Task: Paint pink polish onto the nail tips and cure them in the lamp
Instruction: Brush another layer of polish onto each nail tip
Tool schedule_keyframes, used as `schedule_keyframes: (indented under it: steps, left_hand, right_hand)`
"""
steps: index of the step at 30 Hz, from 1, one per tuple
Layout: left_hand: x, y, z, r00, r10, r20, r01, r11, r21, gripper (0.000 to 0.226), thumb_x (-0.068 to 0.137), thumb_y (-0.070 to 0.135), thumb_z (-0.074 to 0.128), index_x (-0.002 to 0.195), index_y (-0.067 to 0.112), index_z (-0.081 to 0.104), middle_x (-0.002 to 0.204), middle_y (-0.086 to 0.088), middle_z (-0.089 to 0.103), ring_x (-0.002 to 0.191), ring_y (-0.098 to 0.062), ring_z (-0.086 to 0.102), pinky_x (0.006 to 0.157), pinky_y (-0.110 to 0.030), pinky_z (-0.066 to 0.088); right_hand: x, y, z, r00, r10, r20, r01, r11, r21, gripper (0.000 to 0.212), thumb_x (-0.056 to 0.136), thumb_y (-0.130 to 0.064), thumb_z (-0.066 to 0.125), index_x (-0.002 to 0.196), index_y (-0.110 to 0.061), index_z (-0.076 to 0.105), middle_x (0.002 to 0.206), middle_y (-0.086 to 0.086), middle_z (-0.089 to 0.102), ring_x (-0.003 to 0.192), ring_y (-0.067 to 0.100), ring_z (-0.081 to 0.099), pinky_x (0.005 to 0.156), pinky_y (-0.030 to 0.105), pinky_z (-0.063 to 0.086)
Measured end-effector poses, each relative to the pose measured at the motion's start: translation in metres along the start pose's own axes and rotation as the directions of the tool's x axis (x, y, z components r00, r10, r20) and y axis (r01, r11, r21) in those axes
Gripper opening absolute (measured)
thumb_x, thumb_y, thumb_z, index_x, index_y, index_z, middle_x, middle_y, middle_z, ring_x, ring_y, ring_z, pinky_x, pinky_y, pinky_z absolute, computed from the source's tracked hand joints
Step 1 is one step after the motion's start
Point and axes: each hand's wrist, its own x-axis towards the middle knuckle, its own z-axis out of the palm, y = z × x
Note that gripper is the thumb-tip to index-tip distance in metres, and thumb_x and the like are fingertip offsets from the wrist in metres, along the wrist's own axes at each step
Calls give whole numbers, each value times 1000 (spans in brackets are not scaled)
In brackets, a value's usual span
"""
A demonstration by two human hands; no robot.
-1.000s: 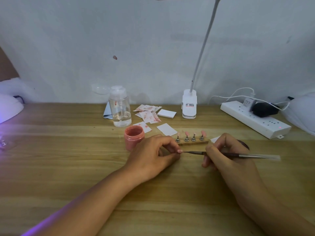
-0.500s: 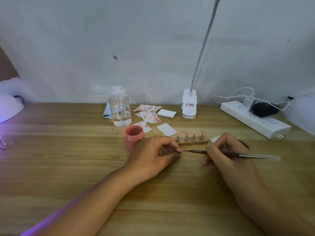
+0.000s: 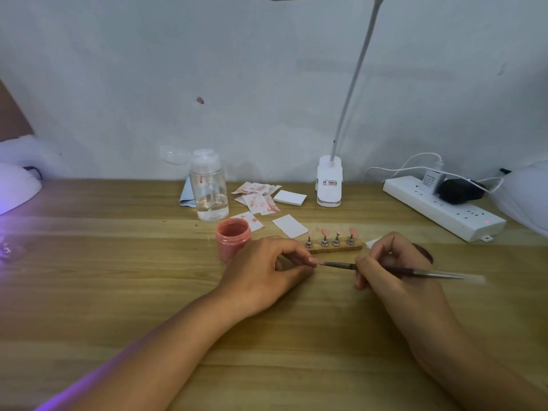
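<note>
My left hand (image 3: 268, 269) pinches a small nail tip (image 3: 315, 260) between thumb and forefinger, low over the table. My right hand (image 3: 388, 264) grips a thin brush (image 3: 338, 264) like a pen, its bristles touching that tip. Just behind my hands lies a wooden holder (image 3: 335, 247) with several pink nail tips on metal stands. An open pink polish jar (image 3: 232, 240) stands left of the holder. The curing lamp (image 3: 14, 188) glows purple at the far left edge.
A clear pump bottle (image 3: 209, 188), stained wipes (image 3: 256, 200) and white pads (image 3: 290, 226) sit behind the jar. A clip desk lamp (image 3: 329, 185) stands at the back. A power strip (image 3: 441, 207) with plugs lies at the right, a white bag (image 3: 525, 197) beyond it.
The brush tip has shifted slightly along the pinched nail tip; both hands stay in nearly the same place.
</note>
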Motion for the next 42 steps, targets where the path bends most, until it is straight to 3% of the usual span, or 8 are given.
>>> schedule_keyframes:
  steps: [3,9,13,18,29,35,38,42]
  left_hand:
    - [0,1,-1,1000,-2,2,2,1000,-2,23,81,34,77,72,53,66,87,31,68,55,7,52,53,-11,34]
    - [-1,2,-1,1000,-5,7,6,1000,-2,22,81,34,77,73,53,67,87,32,68,54,6,52,51,-10,33]
    - [-1,4,-1,1000,-2,3,2,1000,-2,25,81,34,78,73,54,66,80,35,65,57,11,52,52,-10,33]
    - [-1,6,-2,1000,5,11,-5,1000,-6,26,81,32,78,73,54,66,77,39,63,57,13,51,52,-8,32]
    - [0,4,-3,997,-41,-70,27,981,-191,14,85,17,74,87,30,68,89,17,70,46,0,44,50,-11,32]
    - [2,5,-2,978,-79,-192,46,984,-172,17,90,14,67,87,30,62,94,15,67,51,-2,44,57,-17,35]
    - [1,3,0,975,-109,-195,88,990,-114,16,90,15,66,88,30,61,100,17,65,62,5,49,66,-23,40]
    - [4,7,-1,969,-181,-170,172,983,-66,15,92,21,64,86,34,58,104,21,65,66,3,54,73,-31,49]
  right_hand:
    - [0,0,-1,1000,-19,-6,19,1000,19,14,87,0,60,79,2,48,56,8,64,55,10,56,56,20,42]
    - [-1,0,-2,999,-29,24,27,998,54,16,89,-1,60,80,5,48,57,7,65,54,10,54,53,17,41]
    - [-2,-2,-2,998,-26,62,21,997,77,19,90,-4,60,83,8,47,60,9,67,56,18,47,52,22,39]
    - [-3,-4,-1,996,-31,83,25,997,69,16,89,-1,60,82,7,48,61,10,67,56,7,58,57,17,44]
    - [0,-6,-9,993,-37,-109,55,984,168,11,93,-5,52,88,4,47,59,9,61,59,24,45,51,22,39]
    - [7,-1,-17,981,50,-186,-15,983,185,17,95,-1,49,77,-4,50,55,9,62,48,16,49,43,18,41]
    - [7,2,-19,974,91,-206,-51,980,191,16,94,-1,50,78,-2,50,53,10,61,45,15,49,41,19,41]
    - [-3,-2,-16,977,24,-210,11,987,163,14,94,-2,51,81,2,49,54,11,60,46,15,49,41,19,39]
